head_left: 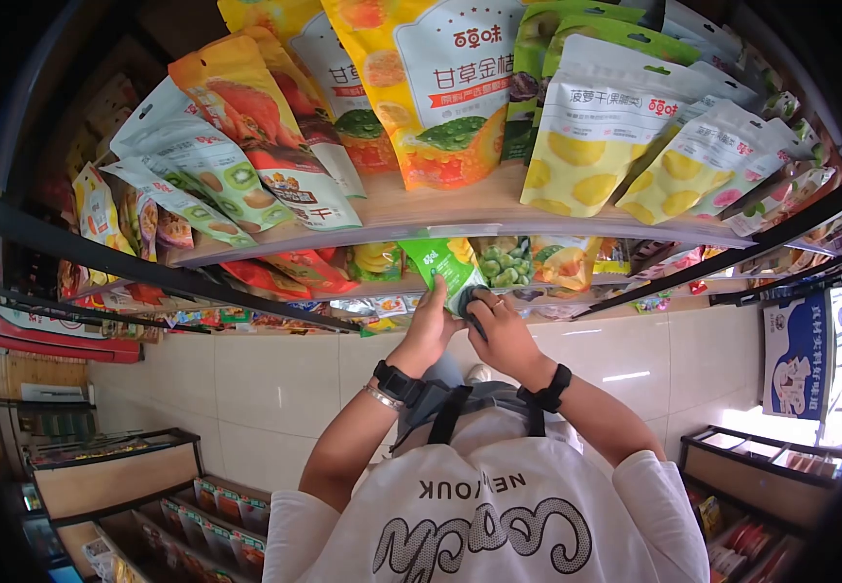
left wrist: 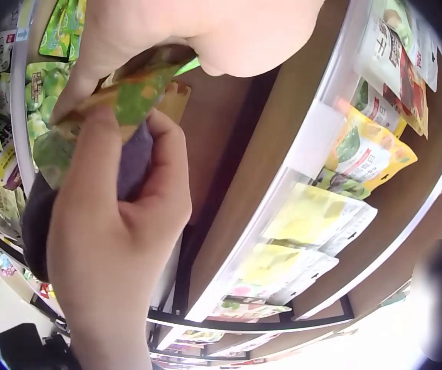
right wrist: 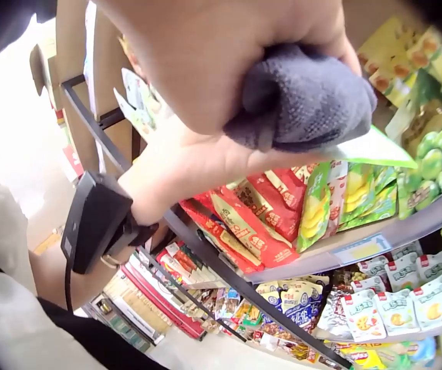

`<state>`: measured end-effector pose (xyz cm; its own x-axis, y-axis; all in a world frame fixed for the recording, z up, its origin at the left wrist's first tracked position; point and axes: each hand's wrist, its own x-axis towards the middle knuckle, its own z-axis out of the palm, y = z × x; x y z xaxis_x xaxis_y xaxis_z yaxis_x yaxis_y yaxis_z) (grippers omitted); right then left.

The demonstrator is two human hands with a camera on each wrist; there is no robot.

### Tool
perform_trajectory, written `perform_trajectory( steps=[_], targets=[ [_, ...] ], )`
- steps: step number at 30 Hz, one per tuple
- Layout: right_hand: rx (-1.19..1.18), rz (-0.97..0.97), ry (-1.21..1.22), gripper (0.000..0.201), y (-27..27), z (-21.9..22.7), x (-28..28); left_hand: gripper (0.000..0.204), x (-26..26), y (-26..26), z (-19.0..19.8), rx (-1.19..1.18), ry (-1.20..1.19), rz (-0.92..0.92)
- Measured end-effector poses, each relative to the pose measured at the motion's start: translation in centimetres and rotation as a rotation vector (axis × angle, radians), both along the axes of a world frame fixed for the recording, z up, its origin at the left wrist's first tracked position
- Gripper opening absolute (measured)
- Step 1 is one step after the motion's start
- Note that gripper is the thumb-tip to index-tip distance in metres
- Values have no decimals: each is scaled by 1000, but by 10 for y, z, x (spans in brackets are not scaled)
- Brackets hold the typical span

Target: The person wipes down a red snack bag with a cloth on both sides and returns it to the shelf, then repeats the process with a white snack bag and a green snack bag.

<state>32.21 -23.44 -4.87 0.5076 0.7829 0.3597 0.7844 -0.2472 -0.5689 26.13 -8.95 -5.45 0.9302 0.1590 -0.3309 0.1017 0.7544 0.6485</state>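
A green and yellow snack pouch (head_left: 448,262) is held out in front of the body, at the edge of the lower shelf. My left hand (head_left: 425,328) grips the pouch along its side, thumb on the front. A dark grey cloth (right wrist: 306,100) is bunched in my right hand (head_left: 506,338), which presses it to the pouch's near end. Seen from the left wrist, the right hand's thumb (left wrist: 97,142) and fingers pinch the cloth at the pouch. Most of the pouch is hidden behind the hands in the right wrist view.
Standing dried-fruit pouches (head_left: 455,92) crowd the upper shelf, whose front edge (head_left: 440,231) juts out just above the hands. Red packets (right wrist: 256,220) and pouches with green fruit pictures (right wrist: 441,154) fill the lower shelf. Low display racks (head_left: 115,476) stand behind the person on the tiled floor (head_left: 266,389).
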Motion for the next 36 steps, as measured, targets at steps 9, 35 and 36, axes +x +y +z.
perform_trajectory(
  steps=[9,35,36],
  targets=[
    [111,84,375,17,-17,7,8,63,-23,16,-27,54,277,-124],
    [-3,-396,422,28,-3,-102,110,24,89,77,-133,-321,341,402],
    [-2,-420,441,28,-5,-103,110,24,92,81,-145,-343,336,390]
  ],
)
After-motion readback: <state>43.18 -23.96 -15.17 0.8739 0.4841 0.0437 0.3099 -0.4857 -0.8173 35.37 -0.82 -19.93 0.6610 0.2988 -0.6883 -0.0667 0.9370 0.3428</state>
